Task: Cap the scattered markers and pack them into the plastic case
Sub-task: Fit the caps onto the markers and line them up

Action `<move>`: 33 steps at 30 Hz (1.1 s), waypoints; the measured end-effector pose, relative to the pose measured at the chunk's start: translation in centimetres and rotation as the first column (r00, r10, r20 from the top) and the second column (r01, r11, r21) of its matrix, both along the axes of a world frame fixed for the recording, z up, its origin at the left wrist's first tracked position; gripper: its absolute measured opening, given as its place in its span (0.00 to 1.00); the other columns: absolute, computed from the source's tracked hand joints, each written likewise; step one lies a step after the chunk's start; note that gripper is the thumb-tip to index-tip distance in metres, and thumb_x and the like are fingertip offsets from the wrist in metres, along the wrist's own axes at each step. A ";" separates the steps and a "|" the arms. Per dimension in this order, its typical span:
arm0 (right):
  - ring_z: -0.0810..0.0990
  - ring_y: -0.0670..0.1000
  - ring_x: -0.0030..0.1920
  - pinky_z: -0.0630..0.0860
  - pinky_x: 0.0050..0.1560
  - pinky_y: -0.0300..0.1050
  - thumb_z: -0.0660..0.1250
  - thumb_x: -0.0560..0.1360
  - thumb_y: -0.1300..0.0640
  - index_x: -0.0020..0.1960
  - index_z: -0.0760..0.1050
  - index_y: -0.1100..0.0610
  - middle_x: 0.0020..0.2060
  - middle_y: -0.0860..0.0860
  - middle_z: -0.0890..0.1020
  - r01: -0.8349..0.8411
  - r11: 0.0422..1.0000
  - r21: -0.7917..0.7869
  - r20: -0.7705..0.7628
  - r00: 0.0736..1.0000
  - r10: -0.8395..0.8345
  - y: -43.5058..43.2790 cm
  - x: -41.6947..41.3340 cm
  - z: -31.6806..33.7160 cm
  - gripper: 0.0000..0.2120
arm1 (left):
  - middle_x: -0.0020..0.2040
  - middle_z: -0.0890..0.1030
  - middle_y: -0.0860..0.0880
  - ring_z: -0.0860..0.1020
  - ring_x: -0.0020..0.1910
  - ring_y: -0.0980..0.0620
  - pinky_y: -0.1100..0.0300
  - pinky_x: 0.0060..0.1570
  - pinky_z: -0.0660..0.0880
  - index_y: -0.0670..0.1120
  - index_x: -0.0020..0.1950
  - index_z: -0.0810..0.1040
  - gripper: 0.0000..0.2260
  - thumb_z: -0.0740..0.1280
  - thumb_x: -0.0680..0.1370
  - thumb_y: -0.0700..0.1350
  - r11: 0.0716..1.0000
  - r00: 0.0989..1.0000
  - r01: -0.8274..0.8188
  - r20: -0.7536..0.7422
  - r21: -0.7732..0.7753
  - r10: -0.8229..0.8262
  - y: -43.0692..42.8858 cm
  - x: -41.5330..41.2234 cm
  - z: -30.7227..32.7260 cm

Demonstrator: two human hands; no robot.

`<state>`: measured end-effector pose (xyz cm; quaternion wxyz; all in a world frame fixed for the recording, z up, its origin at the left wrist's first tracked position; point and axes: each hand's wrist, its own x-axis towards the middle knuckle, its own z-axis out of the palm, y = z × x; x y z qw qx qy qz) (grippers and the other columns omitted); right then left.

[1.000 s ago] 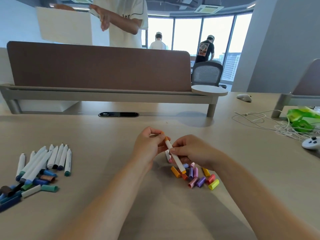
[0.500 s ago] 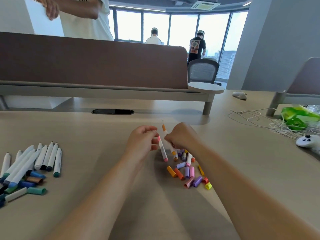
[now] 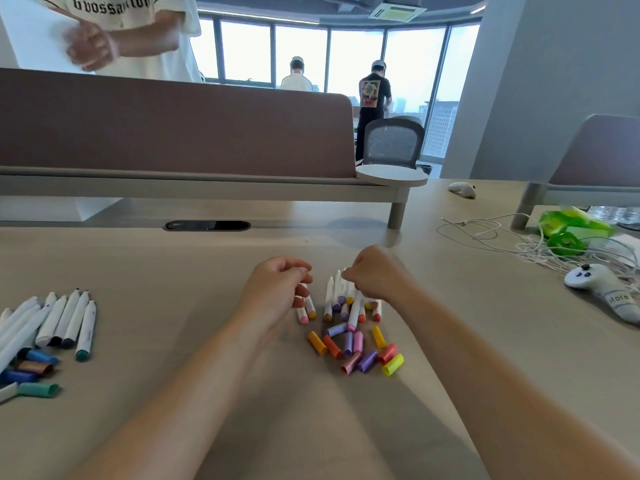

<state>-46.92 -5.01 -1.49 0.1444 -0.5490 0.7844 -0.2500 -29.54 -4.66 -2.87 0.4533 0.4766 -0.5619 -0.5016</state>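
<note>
My left hand (image 3: 277, 289) is curled over the top ends of two white markers (image 3: 306, 311), one pink-capped and one orange-capped, whose lower ends rest on the desk. Just to the right, my right hand (image 3: 375, 278) pinches the top of a white marker (image 3: 337, 282) in a bunch of upright-leaning markers (image 3: 353, 306). Several loose coloured caps (image 3: 356, 351) lie in front of that bunch. At the far left lies a row of white markers (image 3: 65, 320) with blue, brown and teal caps (image 3: 34, 370) beside them. No plastic case is in view.
White cables (image 3: 491, 233), a green object (image 3: 571, 230) and a white controller (image 3: 602, 289) lie on the right of the desk (image 3: 173, 289). A brown divider (image 3: 173, 126) runs across the back, with a cable slot (image 3: 207, 225) before it. People stand beyond it.
Both hands came down from holding one marker in the air to the desk. The pink and orange markers now rest by my left hand, and my right hand has moved onto the bunch.
</note>
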 end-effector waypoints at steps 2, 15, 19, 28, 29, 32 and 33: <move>0.81 0.50 0.38 0.81 0.42 0.46 0.68 0.76 0.50 0.45 0.80 0.58 0.38 0.53 0.82 0.033 0.999 -0.002 -0.038 0.999 -0.033 0.9 -1.7 0.0 0.11 | 0.44 0.82 0.43 0.78 0.36 0.50 0.55 0.35 0.74 0.45 0.47 0.80 0.08 0.62 0.80 0.39 0.999 0.999 0.045 0.031 -0.010 -0.045 0.3 -0.5 0.4; 0.75 0.53 0.31 0.70 0.31 0.40 0.61 0.76 0.61 0.37 0.73 0.60 0.33 0.55 0.76 0.153 0.931 0.331 -0.147 0.983 -0.109 1.8 -3.1 0.1 0.09 | 0.43 0.83 0.48 0.76 0.36 0.50 0.55 0.34 0.72 0.49 0.49 0.80 0.07 0.62 0.81 0.44 0.988 0.960 0.141 0.253 -0.061 -0.121 2.0 -2.4 1.1; 0.75 0.53 0.30 0.73 0.36 0.42 0.62 0.78 0.58 0.37 0.73 0.61 0.32 0.55 0.77 0.122 0.914 0.386 -0.133 0.988 -0.075 1.6 -2.8 0.8 0.12 | 0.43 0.82 0.46 0.75 0.36 0.49 0.57 0.31 0.70 0.47 0.48 0.80 0.07 0.62 0.80 0.43 0.988 0.960 0.146 0.247 -0.056 -0.128 1.8 -2.5 0.7; 0.72 0.52 0.31 0.72 0.35 0.43 0.71 0.75 0.51 0.41 0.75 0.60 0.34 0.55 0.75 0.021 0.902 0.430 -0.012 1.000 -0.018 2.9 -3.4 0.7 0.13 | 0.42 0.83 0.50 0.77 0.37 0.54 0.61 0.36 0.74 0.49 0.50 0.81 0.05 0.65 0.80 0.47 0.954 0.894 0.254 0.416 -0.161 -0.168 2.7 -3.5 0.9; 0.72 0.52 0.32 0.72 0.35 0.43 0.71 0.76 0.51 0.42 0.75 0.61 0.34 0.55 0.75 0.013 0.906 0.423 0.006 1.000 -0.017 3.1 -3.3 0.8 0.14 | 0.43 0.83 0.53 0.78 0.39 0.56 0.63 0.39 0.74 0.50 0.51 0.81 0.05 0.65 0.80 0.47 0.941 0.871 0.289 0.456 -0.174 -0.183 2.8 -3.6 1.0; 0.70 0.51 0.28 0.69 0.29 0.41 0.70 0.77 0.52 0.40 0.74 0.61 0.31 0.55 0.74 -0.001 0.911 0.413 0.066 0.997 -0.029 3.7 -3.4 1.0 0.14 | 0.46 0.81 0.58 0.78 0.46 0.61 0.63 0.47 0.74 0.51 0.54 0.82 0.06 0.67 0.79 0.48 0.892 0.774 0.415 0.586 -0.181 -0.242 3.3 -3.9 1.0; 0.69 0.51 0.26 0.67 0.27 0.39 0.69 0.77 0.53 0.38 0.73 0.61 0.29 0.55 0.74 0.005 0.914 0.405 0.095 0.994 -0.047 3.8 -3.6 1.1 0.14 | 0.48 0.81 0.57 0.78 0.47 0.61 0.63 0.49 0.75 0.51 0.55 0.82 0.07 0.67 0.79 0.48 0.872 0.738 0.458 0.620 -0.173 -0.265 3.4 -3.9 1.1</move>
